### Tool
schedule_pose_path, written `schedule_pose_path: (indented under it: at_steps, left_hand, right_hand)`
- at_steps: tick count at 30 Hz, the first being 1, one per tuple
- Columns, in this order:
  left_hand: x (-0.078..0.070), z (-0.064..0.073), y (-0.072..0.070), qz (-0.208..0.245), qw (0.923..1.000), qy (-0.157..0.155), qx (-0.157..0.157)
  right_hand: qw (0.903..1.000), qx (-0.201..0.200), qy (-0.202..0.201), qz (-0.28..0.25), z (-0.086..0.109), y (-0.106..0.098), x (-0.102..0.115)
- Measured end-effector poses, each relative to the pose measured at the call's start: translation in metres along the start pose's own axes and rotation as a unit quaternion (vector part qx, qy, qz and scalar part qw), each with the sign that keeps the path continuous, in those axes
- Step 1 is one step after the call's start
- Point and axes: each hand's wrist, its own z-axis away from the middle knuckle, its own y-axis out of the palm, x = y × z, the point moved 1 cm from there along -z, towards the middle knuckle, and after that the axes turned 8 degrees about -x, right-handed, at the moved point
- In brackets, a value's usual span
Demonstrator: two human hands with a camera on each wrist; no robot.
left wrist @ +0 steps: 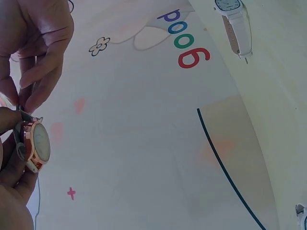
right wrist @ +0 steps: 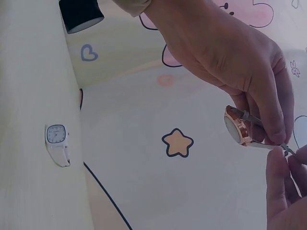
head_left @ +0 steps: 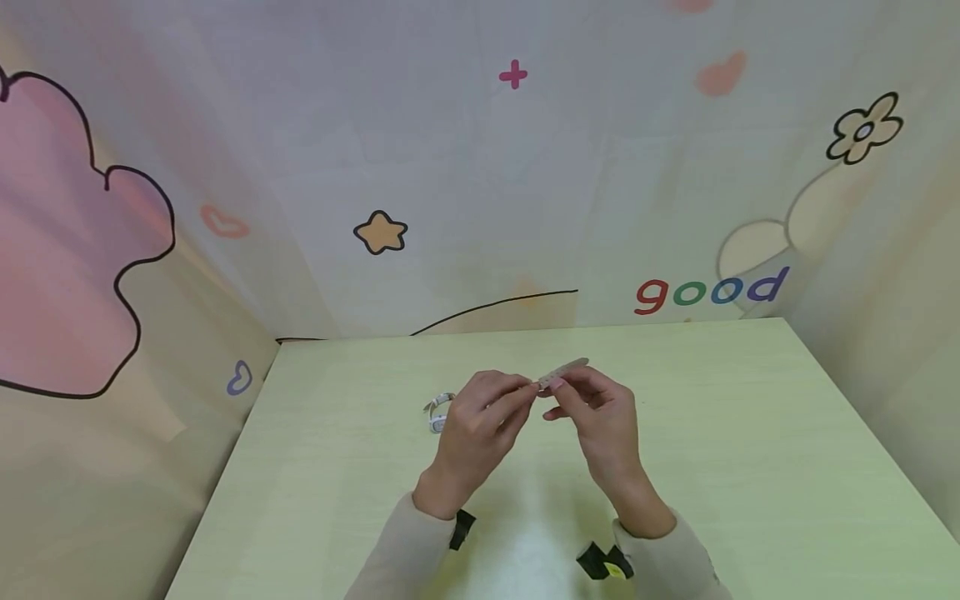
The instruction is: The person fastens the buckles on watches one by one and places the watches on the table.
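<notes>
Raised over the table, both hands meet at a rose-gold wristwatch (left wrist: 41,143) with a greyish strap (head_left: 564,369). My left hand (head_left: 477,429) pinches the strap close to the watch case, which hangs below its fingers in the right wrist view. Thumb and fingers of my right hand (head_left: 606,421) pinch the strap near its end, fingertips close to the left hand's. The fingers partly cover the strap and its buckle. Behind the left hand, a white wristwatch (head_left: 437,423) lies on the table, partly hidden in the head view; its squarish face (right wrist: 56,134) shows in the right wrist view.
The pale table (head_left: 735,433) stands against a printed curtain (head_left: 450,150) at the back and sides. At the left wrist view's right edge, part of another white object (left wrist: 302,215) shows, cut off. Black wrist-worn pieces (head_left: 596,562) sit by the sleeves.
</notes>
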Motion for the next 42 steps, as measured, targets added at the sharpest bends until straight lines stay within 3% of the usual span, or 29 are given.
schedule_pose_path:
  at_steps: [5, 8, 11, 15, 20, 22, 26, 28, 32, 38, 42]
  left_hand:
    - [-0.0004, -0.0004, -0.0014, 0.003, 0.9999, 0.015, 0.005]
    - [0.0000, 0.0006, -0.0017, 0.015, 0.9999, 0.004, 0.004]
    - [0.0008, 0.0027, -0.0012, 0.062, 0.9973, -0.040, 0.000]
    - [0.0017, 0.0042, 0.0005, 0.140, 0.9829, -0.120, -0.011]
    - [-0.0004, 0.0025, 0.0012, 0.157, 0.9685, -0.193, 0.004]
    - [-0.0019, 0.0020, 0.0012, 0.160, 0.9584, -0.236, 0.017]
    - [-0.0046, 0.0004, 0.0004, 0.170, 0.9240, -0.340, 0.044]
    - [-0.0054, -0.0006, -0.0005, 0.176, 0.9077, -0.377, 0.058]
    - [-0.0039, -0.0005, -0.0014, 0.202, 0.8865, -0.408, 0.083]
    - [-0.0011, 0.0000, -0.0015, 0.247, 0.8555, -0.448, 0.082]
    - [0.0004, 0.0001, -0.0014, 0.264, 0.8416, -0.464, 0.080]
  right_hand:
    - [0.9998, -0.003, 0.006, -0.017, 0.0012, -0.0001, 0.0036]
    - [0.9998, -0.002, 0.010, -0.019, 0.0017, 0.0001, 0.0044]
    - [0.9996, -0.001, 0.016, -0.025, 0.0019, 0.0004, 0.0037]
    - [0.9994, 0.007, 0.014, -0.032, 0.0012, 0.0009, 0.0022]
    - [0.9993, 0.024, -0.001, -0.028, 0.0003, -0.0001, 0.0000]
    - [0.9992, 0.029, -0.006, -0.027, 0.0000, -0.0003, -0.0011]
    - [0.9993, 0.029, -0.008, -0.021, 0.0004, 0.0004, -0.0021]
    - [0.9995, 0.027, -0.011, -0.014, 0.0009, 0.0004, -0.0025]
    - [0.9993, 0.027, -0.025, 0.000, 0.0017, 0.0003, -0.0030]
    - [0.9988, 0.024, -0.040, 0.014, 0.0031, 0.0024, -0.0034]
    - [0.9981, 0.030, -0.048, 0.026, 0.0043, 0.0027, -0.0051]
